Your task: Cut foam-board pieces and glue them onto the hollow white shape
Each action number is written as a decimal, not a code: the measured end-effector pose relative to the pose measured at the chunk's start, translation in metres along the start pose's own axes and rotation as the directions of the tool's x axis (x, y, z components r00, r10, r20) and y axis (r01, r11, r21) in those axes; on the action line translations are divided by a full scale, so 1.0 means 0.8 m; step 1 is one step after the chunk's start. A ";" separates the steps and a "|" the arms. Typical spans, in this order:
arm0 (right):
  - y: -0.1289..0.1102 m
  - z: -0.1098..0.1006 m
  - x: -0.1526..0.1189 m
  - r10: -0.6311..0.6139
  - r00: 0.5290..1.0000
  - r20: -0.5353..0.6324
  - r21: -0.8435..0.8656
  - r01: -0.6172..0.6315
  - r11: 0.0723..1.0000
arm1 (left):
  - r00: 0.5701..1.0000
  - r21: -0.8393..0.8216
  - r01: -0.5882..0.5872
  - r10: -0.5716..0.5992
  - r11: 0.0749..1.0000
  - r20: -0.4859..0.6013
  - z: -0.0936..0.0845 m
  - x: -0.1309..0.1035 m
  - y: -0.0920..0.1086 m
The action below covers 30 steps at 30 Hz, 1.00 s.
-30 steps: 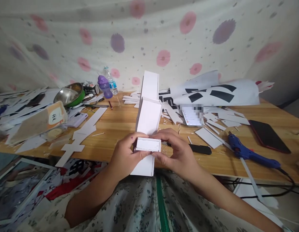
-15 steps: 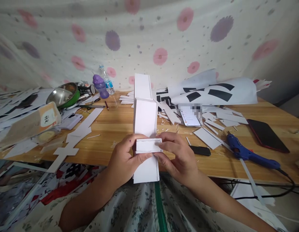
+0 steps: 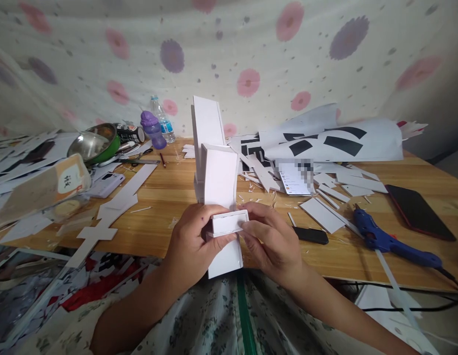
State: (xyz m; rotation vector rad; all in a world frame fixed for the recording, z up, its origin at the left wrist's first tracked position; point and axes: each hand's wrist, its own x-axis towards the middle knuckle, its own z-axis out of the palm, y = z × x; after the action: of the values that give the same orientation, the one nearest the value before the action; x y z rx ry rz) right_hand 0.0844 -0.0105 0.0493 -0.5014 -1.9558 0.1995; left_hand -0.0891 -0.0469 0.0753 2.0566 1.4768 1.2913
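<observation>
In the middle of the head view stands a long white foam-board piece (image 3: pixel 218 172), built up from several boxy sections and tilted slightly left at its far end. My left hand (image 3: pixel 195 239) grips its near part from the left, thumb along the lower edge of a short projecting block (image 3: pixel 229 223). At that block's right end, my right hand (image 3: pixel 275 236) closes its fingers and thumb on the edge. The underside of the piece and some fingertips are hidden.
A blue glue gun (image 3: pixel 395 241) lies at the right, near a dark red-edged tablet (image 3: pixel 419 212) and a lit phone (image 3: pixel 294 176). White board scraps (image 3: pixel 323 214) are scattered about. At the back left stand a purple cup (image 3: pixel 154 130), a water bottle (image 3: pixel 165 123) and a green-sided pan (image 3: pixel 99 143).
The far end of the foam-board piece has swung a little to the left and up, and the short block is slightly tilted. Both hands keep their hold. The camera view has shifted slightly.
</observation>
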 end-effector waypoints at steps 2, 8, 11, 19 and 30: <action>0.002 0.001 -0.001 0.001 1.000 0.004 0.021 -0.001 1.000 | 1.000 0.006 -0.002 0.002 1.000 -0.006 0.000 0.001 -0.001; 0.004 0.004 -0.002 0.026 1.000 -0.004 0.038 -0.026 0.999 | 0.999 0.056 -0.052 0.052 0.997 0.007 -0.003 0.003 -0.004; 0.006 0.007 -0.004 0.108 0.994 -0.027 0.193 -0.100 0.976 | 0.999 0.053 -0.038 0.037 0.998 0.013 -0.003 0.002 -0.005; 0.005 -0.001 0.005 0.286 0.956 0.069 0.351 -0.292 0.890 | 1.000 -0.010 -0.023 0.023 1.000 -0.012 0.002 -0.004 -0.006; 0.008 -0.008 0.013 0.132 0.989 0.061 0.322 -0.144 0.936 | 0.999 -0.072 -0.034 0.035 0.997 0.017 -0.003 -0.008 -0.006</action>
State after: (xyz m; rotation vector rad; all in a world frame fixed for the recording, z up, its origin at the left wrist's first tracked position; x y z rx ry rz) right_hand 0.0879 -0.0010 0.0580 -0.4174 -1.8763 0.6159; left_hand -0.0944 -0.0511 0.0701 2.0516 1.3729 1.3149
